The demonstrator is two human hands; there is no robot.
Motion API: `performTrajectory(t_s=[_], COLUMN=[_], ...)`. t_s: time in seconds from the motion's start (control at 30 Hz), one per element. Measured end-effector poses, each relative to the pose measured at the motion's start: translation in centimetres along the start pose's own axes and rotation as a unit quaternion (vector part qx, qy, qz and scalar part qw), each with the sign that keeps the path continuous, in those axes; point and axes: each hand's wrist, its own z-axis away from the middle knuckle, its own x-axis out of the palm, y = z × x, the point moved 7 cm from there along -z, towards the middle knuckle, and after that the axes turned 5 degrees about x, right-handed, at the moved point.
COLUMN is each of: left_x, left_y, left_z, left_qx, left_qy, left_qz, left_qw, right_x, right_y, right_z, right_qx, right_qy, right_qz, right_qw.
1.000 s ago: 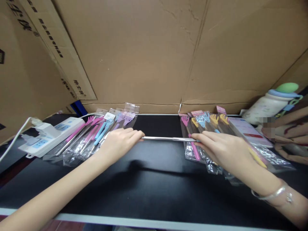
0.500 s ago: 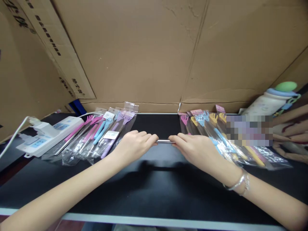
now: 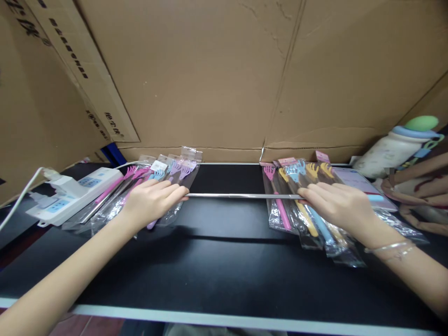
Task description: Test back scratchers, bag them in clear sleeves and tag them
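Note:
A thin silver telescopic rod, apparently of a back scratcher [image 3: 241, 196], stretches level above the black table. My left hand [image 3: 154, 198] is closed round its left end, hiding whatever is there. My right hand [image 3: 334, 205] grips the other end, and a light blue handle piece [image 3: 376, 198] shows beyond it. Behind my left hand lie several bagged back scratchers with claw heads, including a purple one [image 3: 187, 170] and a pink one [image 3: 129, 171]. Beneath and beside my right hand are more in clear bags, among them a pink one [image 3: 282, 210] and a yellow one [image 3: 306, 219].
A white power strip [image 3: 89, 182] with plugs and a cable lies at the left. At the right stand a pale bottle [image 3: 388, 151] with a green top and a brownish bag-like item [image 3: 416, 200]. Cardboard walls [image 3: 203, 79] rise behind the black table [image 3: 224, 280].
My hands have moved far apart, left and right, and the rod between them shows much longer. The light blue handle piece now shows past my right hand.

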Motion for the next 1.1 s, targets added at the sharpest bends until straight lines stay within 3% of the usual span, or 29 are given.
performTrajectory(t_s=[0.1,0.2,0.33,0.6,0.83,0.97,1.1], left_x=[-0.1,-0.3,-0.5,-0.6,0.8,1.8,1.4], left_y=[-2.0,-4.7,-5.3,-5.6,-6.3,-6.9,-7.1], left_z=[2.2,4.9,7.3,7.5,8.6,8.8,8.9], left_qx=[0.003,-0.03,0.006,0.025,0.003,-0.036,-0.032], left_qy=[0.012,0.018,0.017,0.034,-0.022,-0.049,-0.043], left_qz=[-0.042,-0.095,-0.113,-0.123,-0.085,-0.052,-0.062], left_qw=[0.999,0.995,0.993,0.992,0.996,0.997,0.997], right_x=[-0.4,-0.5,0.5,0.1,1.5,2.0,2.3], right_y=[1.6,5.4,8.7,9.0,10.6,11.2,11.6], right_z=[1.8,4.5,8.3,10.2,10.5,10.0,10.4], right_qx=[-0.052,-0.011,0.026,0.004,0.043,0.093,0.082], right_qy=[0.048,0.05,-0.043,-0.011,-0.007,-0.051,-0.079], right_qz=[0.067,0.109,0.115,0.115,0.133,0.115,0.095], right_qw=[0.995,0.993,0.992,0.993,0.99,0.988,0.989])
